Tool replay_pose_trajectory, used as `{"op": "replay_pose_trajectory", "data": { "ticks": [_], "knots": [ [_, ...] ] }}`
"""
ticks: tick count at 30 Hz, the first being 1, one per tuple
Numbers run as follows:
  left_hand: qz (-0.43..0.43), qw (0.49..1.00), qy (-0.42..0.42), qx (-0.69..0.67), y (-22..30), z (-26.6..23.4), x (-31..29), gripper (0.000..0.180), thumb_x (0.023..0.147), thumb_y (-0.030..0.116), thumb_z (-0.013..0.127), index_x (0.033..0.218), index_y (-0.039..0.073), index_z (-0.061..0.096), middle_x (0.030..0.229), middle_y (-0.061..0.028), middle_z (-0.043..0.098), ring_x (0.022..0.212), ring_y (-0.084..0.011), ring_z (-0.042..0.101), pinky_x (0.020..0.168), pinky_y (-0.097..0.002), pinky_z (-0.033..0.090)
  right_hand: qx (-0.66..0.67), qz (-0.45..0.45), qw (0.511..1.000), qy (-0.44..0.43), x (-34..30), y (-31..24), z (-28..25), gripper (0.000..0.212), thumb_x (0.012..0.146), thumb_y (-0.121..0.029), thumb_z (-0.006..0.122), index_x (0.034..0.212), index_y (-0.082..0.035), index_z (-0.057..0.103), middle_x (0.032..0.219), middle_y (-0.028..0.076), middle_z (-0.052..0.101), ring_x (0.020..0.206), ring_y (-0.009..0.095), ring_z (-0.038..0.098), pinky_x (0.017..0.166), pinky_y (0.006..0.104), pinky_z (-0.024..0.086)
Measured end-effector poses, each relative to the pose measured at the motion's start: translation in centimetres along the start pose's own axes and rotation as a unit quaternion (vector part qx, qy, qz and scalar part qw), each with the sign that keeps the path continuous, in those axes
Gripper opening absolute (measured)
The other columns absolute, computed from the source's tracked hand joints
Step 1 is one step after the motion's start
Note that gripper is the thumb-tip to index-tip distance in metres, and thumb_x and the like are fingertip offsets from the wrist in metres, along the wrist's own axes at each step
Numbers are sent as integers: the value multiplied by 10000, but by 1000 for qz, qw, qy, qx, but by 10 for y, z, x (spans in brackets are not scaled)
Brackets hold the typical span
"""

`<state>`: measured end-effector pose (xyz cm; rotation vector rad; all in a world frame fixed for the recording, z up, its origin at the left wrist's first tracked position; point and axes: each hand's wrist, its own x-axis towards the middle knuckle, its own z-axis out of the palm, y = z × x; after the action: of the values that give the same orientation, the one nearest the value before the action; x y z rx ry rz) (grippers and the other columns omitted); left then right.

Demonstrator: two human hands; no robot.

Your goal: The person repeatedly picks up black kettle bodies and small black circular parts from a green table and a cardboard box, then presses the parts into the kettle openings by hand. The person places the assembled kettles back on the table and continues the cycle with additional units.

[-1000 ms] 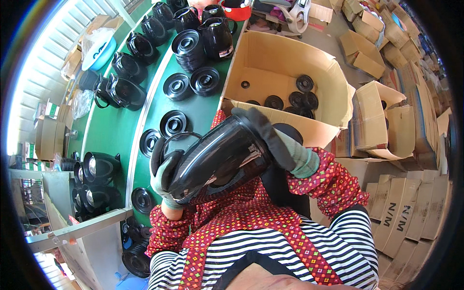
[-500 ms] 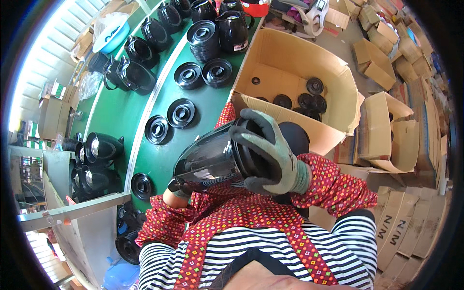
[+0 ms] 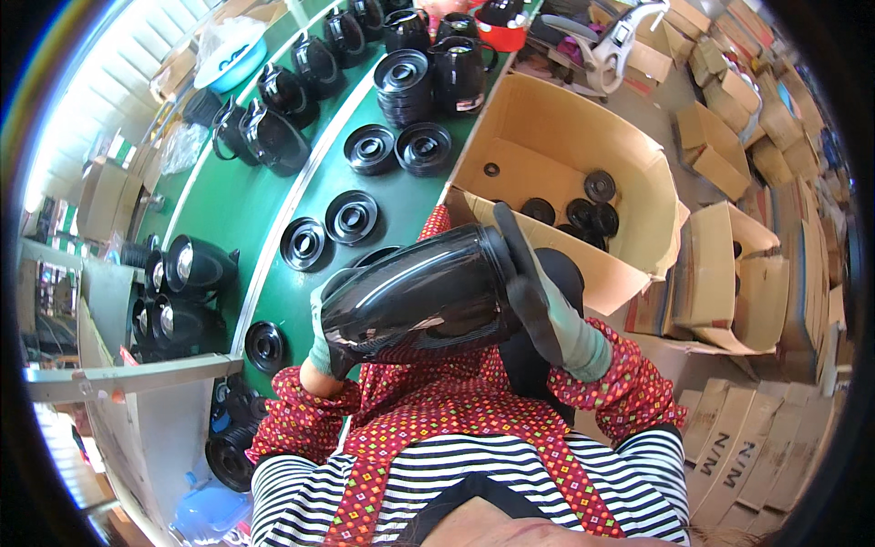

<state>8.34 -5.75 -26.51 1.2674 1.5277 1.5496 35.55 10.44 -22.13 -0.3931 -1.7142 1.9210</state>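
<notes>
A glossy black jug (image 3: 415, 292) lies on its side in front of my body, its wide base toward the right. My gloved left hand (image 3: 321, 314) is closed around its left end, with most of the fingers hidden behind the black body. Against the base rests my gloved right hand (image 3: 551, 314), palm flat and fingers stretched out straight. Beyond the jug, round black discs with raised rings (image 3: 352, 217) lie on the green tabletop (image 3: 214, 205).
An open cardboard box (image 3: 519, 118) with several black discs stands at the right of the table. Upright black jugs (image 3: 273, 137) line the far side, near a disc stack (image 3: 401, 77). More jugs (image 3: 196, 264) lie at left, behind a metal rail (image 3: 137, 376).
My right hand has gone from fingers curled around the jug's base to lying flat against it. The jug has shifted slightly right, and more of my left glove shows.
</notes>
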Motion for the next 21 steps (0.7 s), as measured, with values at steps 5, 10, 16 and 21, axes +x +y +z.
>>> {"op": "replay_pose_trajectory", "data": {
  "ticks": [5, 10, 16, 21],
  "knots": [
    [66, 989, 17, 133, 6, 12, 2, 618, 720, 161, 935, 1246, -59, 698, 1203, -161, 775, 1086, -240, 745, 1000, -386, 582, 34, 7, 997, 75, 1, 1, 12, 806, 1103, -440, 573, 1659, 38, 237, 1632, 197, 394, 1511, 296, 396, 1260, 387, 261],
    [-343, 844, -125, -392, -88, 4, -22, 777, 977, 369, 779, 1570, -4, 444, 1486, -197, 614, 1339, -260, 617, 1162, -465, 490, -251, -232, 940, -1, 1, -14, 5, 1005, 848, -457, 845, 1618, -19, 369, 1618, 277, 380, 1499, 438, 413, 1227, 498, 333],
    [-233, 933, -188, -200, -34, 31, 6, 736, 958, 359, 793, 1522, -6, 492, 1442, -194, 644, 1301, -265, 640, 1134, -453, 510, -309, -245, 917, -54, 11, -20, -12, 1074, 750, -486, 889, 1605, -43, 413, 1634, 296, 330, 1489, 493, 391, 1222, 554, 336],
    [-74, 977, -188, -73, -38, 12, 8, 679, 915, 312, 825, 1446, -20, 562, 1375, -189, 687, 1238, -267, 676, 1091, -432, 537, -74, -176, 982, 12, 9, -13, 4, 1077, 925, -438, 816, 1696, -20, 191, 1698, 225, 279, 1584, 350, 300, 1277, 467, 266]
  ]
}}
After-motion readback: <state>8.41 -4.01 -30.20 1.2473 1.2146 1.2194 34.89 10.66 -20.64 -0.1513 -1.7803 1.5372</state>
